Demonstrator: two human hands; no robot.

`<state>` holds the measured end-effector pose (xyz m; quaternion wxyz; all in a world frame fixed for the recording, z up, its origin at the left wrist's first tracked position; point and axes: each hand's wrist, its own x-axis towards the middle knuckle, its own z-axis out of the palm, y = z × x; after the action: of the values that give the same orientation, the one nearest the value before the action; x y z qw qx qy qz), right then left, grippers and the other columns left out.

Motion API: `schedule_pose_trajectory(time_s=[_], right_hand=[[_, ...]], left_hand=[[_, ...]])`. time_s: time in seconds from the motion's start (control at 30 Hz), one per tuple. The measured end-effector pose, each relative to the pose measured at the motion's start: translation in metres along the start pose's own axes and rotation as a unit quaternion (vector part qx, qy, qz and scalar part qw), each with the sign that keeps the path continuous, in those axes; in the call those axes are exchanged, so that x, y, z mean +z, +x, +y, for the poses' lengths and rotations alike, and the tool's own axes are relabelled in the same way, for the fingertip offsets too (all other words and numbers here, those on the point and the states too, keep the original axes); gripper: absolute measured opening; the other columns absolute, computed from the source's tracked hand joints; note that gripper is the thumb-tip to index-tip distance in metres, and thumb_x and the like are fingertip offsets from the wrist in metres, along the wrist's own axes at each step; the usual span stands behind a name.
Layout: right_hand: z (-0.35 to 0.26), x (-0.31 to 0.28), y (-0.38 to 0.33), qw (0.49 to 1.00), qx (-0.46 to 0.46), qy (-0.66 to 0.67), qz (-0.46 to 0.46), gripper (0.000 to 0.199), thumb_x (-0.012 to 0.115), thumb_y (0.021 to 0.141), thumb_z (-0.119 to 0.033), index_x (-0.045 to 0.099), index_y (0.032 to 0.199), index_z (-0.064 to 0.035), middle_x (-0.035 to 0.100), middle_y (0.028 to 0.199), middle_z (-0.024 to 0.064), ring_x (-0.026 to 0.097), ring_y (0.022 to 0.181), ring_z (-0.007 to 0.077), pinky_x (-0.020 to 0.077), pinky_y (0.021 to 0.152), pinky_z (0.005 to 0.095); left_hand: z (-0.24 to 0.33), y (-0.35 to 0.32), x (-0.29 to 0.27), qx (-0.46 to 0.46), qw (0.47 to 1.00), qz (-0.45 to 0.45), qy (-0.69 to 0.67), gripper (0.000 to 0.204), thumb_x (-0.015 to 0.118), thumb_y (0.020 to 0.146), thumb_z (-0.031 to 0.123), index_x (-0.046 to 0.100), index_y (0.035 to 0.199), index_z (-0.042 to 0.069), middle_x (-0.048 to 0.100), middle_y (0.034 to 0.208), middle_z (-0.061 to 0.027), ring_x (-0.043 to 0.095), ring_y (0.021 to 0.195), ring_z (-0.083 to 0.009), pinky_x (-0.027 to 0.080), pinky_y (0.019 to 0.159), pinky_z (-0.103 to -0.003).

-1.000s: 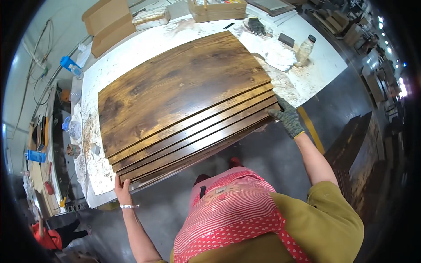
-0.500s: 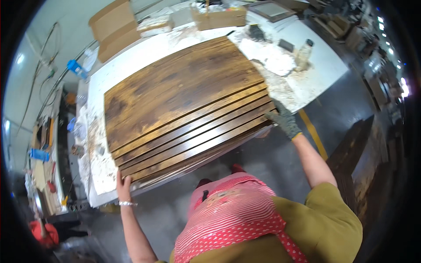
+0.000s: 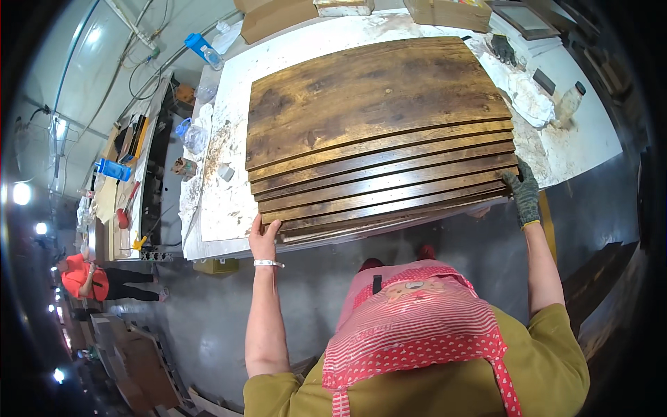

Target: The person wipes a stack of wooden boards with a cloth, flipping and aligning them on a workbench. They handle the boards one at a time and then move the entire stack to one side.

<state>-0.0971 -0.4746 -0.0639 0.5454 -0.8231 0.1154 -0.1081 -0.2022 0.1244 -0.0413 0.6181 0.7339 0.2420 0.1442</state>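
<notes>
A stack of several brown wood-grain boards (image 3: 375,90) lies on a white-topped table, each lower board showing a strip nearer me. My left hand (image 3: 264,236), bare with a bracelet at the wrist, grips the near left corner of the low boards, thumb and fingers at the edge. At the near right corner my right hand (image 3: 523,194), in a dark grey-green knitted glove, is closed on the board ends, thumb on top. The undersides of the boards and some of my fingers are hidden.
On the table (image 3: 597,149) stand a bottle (image 3: 570,104), a dark block (image 3: 544,81), a white cloth (image 3: 531,104) and a dark glove (image 3: 501,48). Cardboard boxes (image 3: 278,19) line the far edge. A person in red (image 3: 87,278) stands at far left, near a side bench (image 3: 111,187).
My view has turned, so the table and stack appear farther right and more level. Both hands stay at the same near corners, and the boards look unchanged in their stepped arrangement.
</notes>
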Motion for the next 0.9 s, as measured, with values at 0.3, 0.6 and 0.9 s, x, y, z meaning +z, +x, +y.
schedule_pose_trajectory(time_s=[0.3,0.6,0.9], right_hand=[[-0.047,-0.002,-0.027,0.994,-0.031,-0.069,-0.082,0.064,0.076,0.074,-0.027,0.049,0.126,-0.001,0.061,0.111,0.0132,0.057,0.101,0.021,0.0447,0.089,0.0332],[-0.031,0.009,-0.022,0.998,0.02,-0.055,-0.013,0.054,0.077,0.072,-0.024,0.057,0.117,-0.001,0.063,0.106,0.0128,0.059,0.096,0.0225,0.0453,0.086,0.0326],[-0.048,0.004,-0.021,0.997,0.02,-0.041,-0.062,0.048,0.073,0.076,-0.024,0.058,0.114,0.0008,0.063,0.1,0.0108,0.059,0.088,0.0169,0.0489,0.077,0.0307]], left_hand=[[-0.013,0.0,-0.037,-0.003,0.994,-0.088,0.061,0.059,0.062,0.081,0.002,0.038,0.135,-0.003,0.058,0.115,-0.0084,0.056,0.096,-0.0137,0.046,0.083,-0.026],[-0.019,0.02,-0.025,0.008,0.995,0.003,0.097,0.053,0.069,0.076,0.002,0.05,0.125,-0.007,0.06,0.101,-0.0028,0.05,0.08,-0.0084,0.043,0.071,-0.021],[-0.008,0.015,-0.016,0.017,0.996,-0.053,0.07,0.047,0.066,0.08,0.005,0.051,0.124,0.0,0.062,0.102,-0.0059,0.058,0.088,-0.0128,0.046,0.078,-0.024]])
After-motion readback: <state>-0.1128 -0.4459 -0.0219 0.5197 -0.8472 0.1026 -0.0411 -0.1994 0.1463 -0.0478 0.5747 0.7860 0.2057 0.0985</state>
